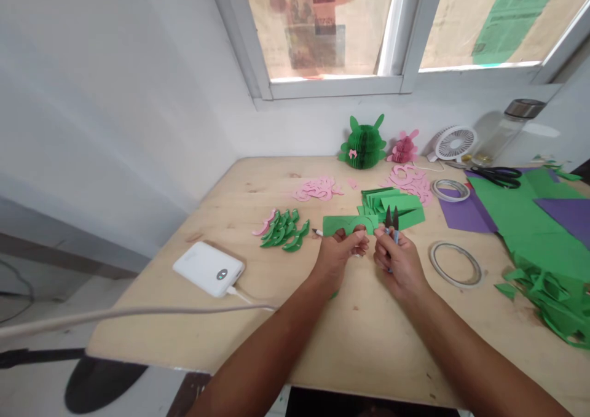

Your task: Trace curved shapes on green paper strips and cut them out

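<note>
Both hands are close together over the middle of the desk. My left hand [338, 254] is closed in a pinch; whatever lies between its fingertips is too small to make out. My right hand [401, 260] grips small blue-handled scissors [392, 219], dark blades pointing away from me and slightly apart. Its thumb and forefinger reach toward the left fingertips. Just beyond the hands is a green paper strip [338, 223] with curved outlines on it. A pencil-like tip [316, 231] shows beside my left hand. Behind the strip lies a pile of folded green paper pieces [403, 205].
Curved green cutouts [281, 228] and a white power bank [209, 268] with a cable are on the left. Pink cutouts [318, 188] lie farther back. Tape rolls [456, 265], green scraps [548, 291] and black scissors [498, 175] are right. A green paper figure [364, 147] stands by the wall.
</note>
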The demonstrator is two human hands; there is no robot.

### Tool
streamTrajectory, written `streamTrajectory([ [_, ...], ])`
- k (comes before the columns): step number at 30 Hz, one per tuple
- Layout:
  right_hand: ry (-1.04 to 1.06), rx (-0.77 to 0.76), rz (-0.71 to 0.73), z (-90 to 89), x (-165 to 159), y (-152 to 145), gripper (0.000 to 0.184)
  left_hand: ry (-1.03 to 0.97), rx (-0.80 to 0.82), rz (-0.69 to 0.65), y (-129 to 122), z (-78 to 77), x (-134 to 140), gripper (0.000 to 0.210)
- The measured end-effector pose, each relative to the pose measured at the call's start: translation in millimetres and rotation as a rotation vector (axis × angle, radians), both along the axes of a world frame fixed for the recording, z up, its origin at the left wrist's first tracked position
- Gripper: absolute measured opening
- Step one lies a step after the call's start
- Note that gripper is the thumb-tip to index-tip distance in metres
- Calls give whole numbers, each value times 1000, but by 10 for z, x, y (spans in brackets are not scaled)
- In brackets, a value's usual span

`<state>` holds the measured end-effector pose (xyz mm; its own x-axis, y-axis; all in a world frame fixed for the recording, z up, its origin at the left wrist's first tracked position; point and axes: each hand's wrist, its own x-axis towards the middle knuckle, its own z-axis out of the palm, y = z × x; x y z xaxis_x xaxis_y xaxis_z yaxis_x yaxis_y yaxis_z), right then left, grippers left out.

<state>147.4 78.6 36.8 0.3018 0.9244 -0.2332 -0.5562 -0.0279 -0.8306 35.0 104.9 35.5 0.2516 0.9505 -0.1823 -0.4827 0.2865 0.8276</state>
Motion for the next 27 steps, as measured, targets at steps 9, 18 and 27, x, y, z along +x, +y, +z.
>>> streamTrajectory([
  [9, -122, 10, 29, -46, -51, -24, 42, 57, 71, 11, 1, -42, -4, 26],
  [18, -236, 32, 131, 71, -84, -104, 55, -53, 11, 196, 32, 59, -29, 28],
  [27, -245, -13, 235, 0, -143, -127, 52, -113, -19, 247, 49, 77, -39, 31],
])
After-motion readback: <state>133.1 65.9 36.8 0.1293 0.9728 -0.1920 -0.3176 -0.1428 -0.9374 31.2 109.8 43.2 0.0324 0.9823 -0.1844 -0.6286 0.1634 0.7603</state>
